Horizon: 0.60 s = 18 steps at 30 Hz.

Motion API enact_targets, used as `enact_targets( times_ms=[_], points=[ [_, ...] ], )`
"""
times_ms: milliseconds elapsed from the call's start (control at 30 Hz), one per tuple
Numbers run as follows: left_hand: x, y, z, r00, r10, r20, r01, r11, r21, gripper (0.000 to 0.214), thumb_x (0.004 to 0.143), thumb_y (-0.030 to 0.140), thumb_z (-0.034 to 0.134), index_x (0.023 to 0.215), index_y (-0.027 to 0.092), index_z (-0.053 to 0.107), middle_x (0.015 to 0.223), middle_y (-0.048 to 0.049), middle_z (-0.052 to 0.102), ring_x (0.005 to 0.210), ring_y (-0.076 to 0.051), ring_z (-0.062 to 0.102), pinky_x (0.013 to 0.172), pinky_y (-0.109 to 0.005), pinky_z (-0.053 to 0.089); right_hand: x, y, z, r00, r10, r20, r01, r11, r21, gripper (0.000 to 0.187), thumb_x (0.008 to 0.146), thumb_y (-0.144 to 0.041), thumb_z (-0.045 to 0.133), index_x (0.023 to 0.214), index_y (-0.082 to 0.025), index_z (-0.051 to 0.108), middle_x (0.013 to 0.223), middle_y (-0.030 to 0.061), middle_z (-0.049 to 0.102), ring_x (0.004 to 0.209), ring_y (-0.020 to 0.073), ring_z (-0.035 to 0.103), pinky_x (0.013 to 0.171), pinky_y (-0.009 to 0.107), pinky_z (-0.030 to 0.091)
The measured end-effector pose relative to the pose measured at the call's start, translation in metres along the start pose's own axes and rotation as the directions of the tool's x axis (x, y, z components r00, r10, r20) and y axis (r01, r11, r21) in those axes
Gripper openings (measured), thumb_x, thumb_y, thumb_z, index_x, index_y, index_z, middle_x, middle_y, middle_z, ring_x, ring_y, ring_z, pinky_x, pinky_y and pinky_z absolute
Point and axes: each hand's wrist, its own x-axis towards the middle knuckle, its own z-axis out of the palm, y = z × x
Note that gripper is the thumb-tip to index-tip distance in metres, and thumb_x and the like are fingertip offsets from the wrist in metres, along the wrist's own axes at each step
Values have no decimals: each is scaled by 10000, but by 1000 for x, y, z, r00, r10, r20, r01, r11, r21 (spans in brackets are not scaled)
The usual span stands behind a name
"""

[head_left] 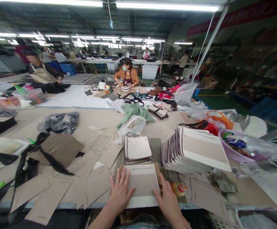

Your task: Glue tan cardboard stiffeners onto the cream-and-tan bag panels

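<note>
In front of me at the table's near edge lies a flat panel (143, 183), beige in the middle with off-white bands at top and bottom. My left hand (121, 190) rests spread on its left side, a ring on one finger. At the panel's right edge is my right hand (167, 197), thumb over the border and fingers stretched along the side. Just beyond stands a small stack of cream panels with dark edges (138, 149). A larger fanned stack of similar panels (198, 151) leans to the right. A yellow bottle (178, 189) lies beside my right hand.
Loose cardboard pieces (49, 197) and a strapped cardboard bundle (57, 149) cover the left side. A lilac basin (236, 152) of odds and ends stands at right. Plastic bags (131, 127) lie farther back. Across the table a co-worker in orange (127, 76) handles pieces.
</note>
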Motion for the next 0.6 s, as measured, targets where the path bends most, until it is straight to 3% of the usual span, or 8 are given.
enact_targets(
  times_ms=[167, 267, 367, 433, 600],
  points=[
    [-2, -8, 8, 993, 26, -113, -37, 995, -98, 695, 855, 374, 438, 1454, 214, 125, 1521, -103, 157, 1379, -381, 114, 1014, -664, 194, 1, 4, 9, 999, 20, 27, -27, 944, 329, 639, 783, -376, 500, 1372, -165, 369, 1270, 110, 536, 1124, 270, 532, 954, 394, 438],
    [-4, -13, 0, 968, -26, -250, -24, 981, -194, 634, 895, 319, 375, 1460, 236, 101, 1529, -91, 150, 1389, -333, 128, 1053, -604, 202, 2, -1, -10, 1000, 12, 24, -23, 837, 546, 637, 783, -417, 556, 1355, -186, 399, 1166, 86, 611, 1031, 253, 592, 891, 360, 489],
    [-7, -21, -14, 938, -98, -333, -4, 956, -293, 611, 910, 302, 352, 1461, 254, 93, 1534, -78, 136, 1396, -294, 128, 1081, -550, 207, 1, -11, -60, 998, 59, -6, -38, 712, 701, 699, 778, -432, 605, 1378, -175, 355, 1048, 87, 658, 886, 236, 640, 773, 335, 544],
    [-11, -26, -17, 928, -118, -354, 3, 950, -311, 617, 905, 311, 375, 1458, 279, 103, 1526, -80, 172, 1393, -291, 146, 1075, -554, 219, 2, -14, -105, 990, 107, -92, -1, 656, 755, 732, 739, -430, 665, 1367, -192, 374, 1088, 87, 644, 926, 236, 625, 753, 309, 547],
    [-28, -34, 3, 940, -110, -324, 16, 959, -281, 553, 904, 311, 377, 1433, 310, 216, 1468, -84, 324, 1371, -296, 221, 1036, -575, 271, 23, 0, -211, 850, 296, -436, 143, 667, 731, 781, 597, -426, 777, 1299, -264, 475, 1089, 38, 636, 849, 193, 618, 591, 217, 538]
  ],
)
